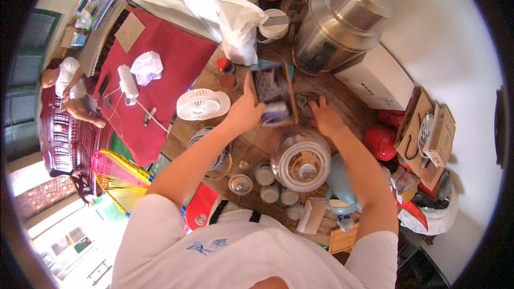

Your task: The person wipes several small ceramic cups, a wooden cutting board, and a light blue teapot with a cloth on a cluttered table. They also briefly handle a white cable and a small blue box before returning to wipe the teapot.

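Two bare hands are working over the cluttered brown wooden table (257,139). We are gripping a shallow brown wooden box with dark contents (273,93) in our left hand (245,111), fingers closed around its left side, and the box is standing tilted up on the middle of the table. Our right hand (325,116) is resting just beside the box on its right, fingers bent down onto a dark tangled heap (306,101); we cannot tell whether it is grasping anything. Nearer to us, a large clear glass jar with a glass lid (301,161) is sitting between our forearms, with small round lidded jars (270,184) clustered beside it. A small white round fan (199,104) is lying left of our left hand, and a big shiny steel pot (337,21) is standing behind the box.
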